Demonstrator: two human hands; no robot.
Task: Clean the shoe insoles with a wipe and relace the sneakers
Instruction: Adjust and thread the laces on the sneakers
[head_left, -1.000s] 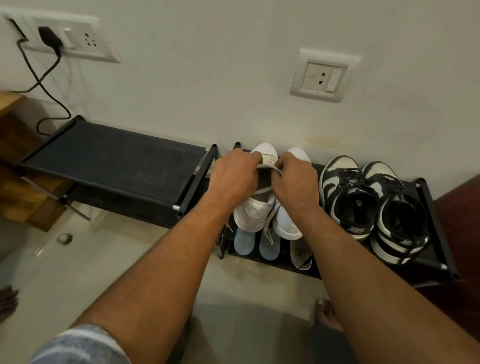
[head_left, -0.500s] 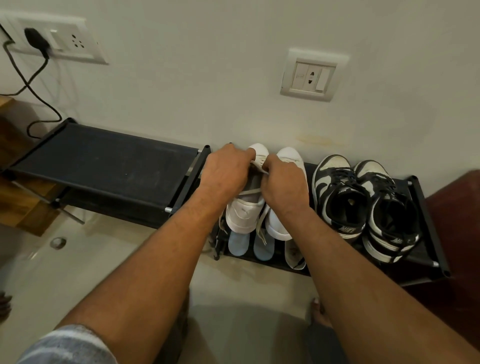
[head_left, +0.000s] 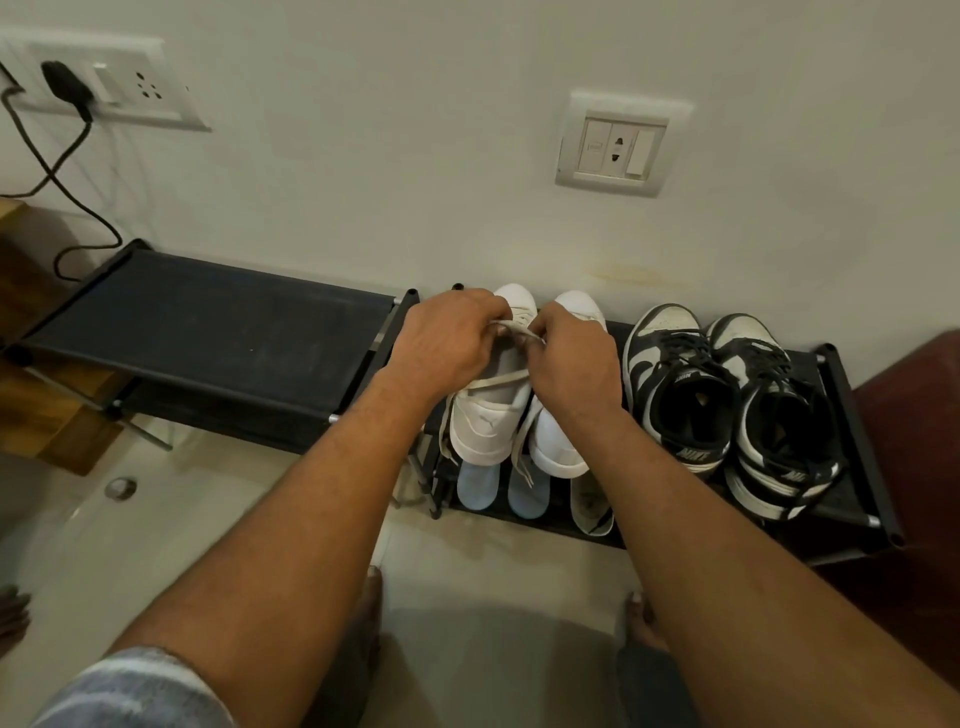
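A: Head view shows the left white sneaker (head_left: 480, 415) standing on the shoe rack (head_left: 852, 415), toe toward the wall, heel toward the person. Its long axis runs straight away from the body.

B: And the lace?

A: The lace (head_left: 511, 330) is pinched between both hands over the front of the shoe, near the toe end. The left hand (head_left: 447, 345) is curled shut on it from the left, the right hand (head_left: 571, 364) from the right; the fingertips nearly meet above the eyelets. One span crosses the tongue lower down, and loose ends hang past the heel.

B: Which hand is nearer the work?

A: About equal. The shoe lies directly under and just ahead of both, so I judge threading goes across the shoe's axis, side to side.

B: What's around it?

A: Its partner, the right white sneaker (head_left: 558, 441), touches it, partly under the right wrist. Black-and-white sneakers (head_left: 727, 405) stand further right. Pale blue insoles (head_left: 501, 488) lie on the lower shelf. An empty-topped black rack (head_left: 208, 332) sits to the left.

B: Progress?

A: Relacing looks under way, not finished.
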